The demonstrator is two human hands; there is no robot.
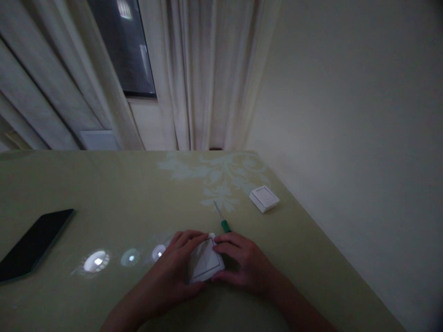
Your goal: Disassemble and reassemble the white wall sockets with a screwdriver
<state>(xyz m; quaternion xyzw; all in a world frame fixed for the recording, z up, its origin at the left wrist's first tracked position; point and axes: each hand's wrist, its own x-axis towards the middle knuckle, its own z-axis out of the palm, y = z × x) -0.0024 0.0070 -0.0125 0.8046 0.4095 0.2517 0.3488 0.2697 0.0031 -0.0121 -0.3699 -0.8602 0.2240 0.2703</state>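
A white square wall switch [206, 261] lies on the green table [104, 193], held between both of my hands. My left hand [175, 272] curls round its left side, fingers over the top edge. My right hand [244, 265] grips its right side with fingers bent over the corner. Just beyond my right hand, a screwdriver [221, 219] with a green handle and thin metal shaft lies on the table, its handle partly hidden by my fingers.
A second white switch or socket plate [264, 198] sits near the table's right edge. A dark phone [32, 244] lies face up at the left. Curtains [204, 74] and a dark window [124, 46] stand behind; a wall runs along the right.
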